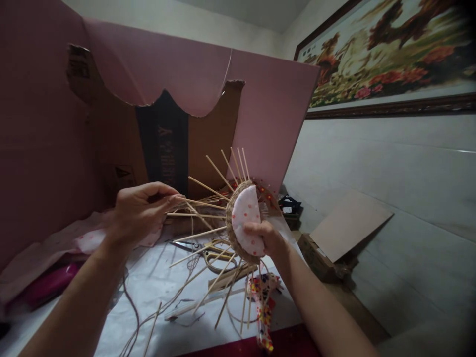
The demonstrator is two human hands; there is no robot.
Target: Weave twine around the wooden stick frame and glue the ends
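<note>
My right hand (pixel 269 237) grips a half-round piece (pixel 243 210) covered in white fabric with red dots, its thumb pressed on the front. Brown twine (pixel 231 218) is wound along its curved edge, and thin wooden sticks (pixel 208 186) fan out from that edge. At the left, my left hand (pixel 139 213) pinches a strand of twine close to the tip of one stick. Below the sticks lie scissors (pixel 219 258) with gold-coloured handles. Loose twine (pixel 134 310) trails over the white table cover. A colourful dotted figure (pixel 265 302) lies beneath my right hand.
A pink board (pixel 267 114) with a torn opening stands behind, brown cardboard showing through it. Pale dotted cloth (pixel 89 241) and a magenta object (pixel 55 282) lie at the left. Cardboard pieces (pixel 349 225) lean by the right wall, under a framed picture (pixel 394 59).
</note>
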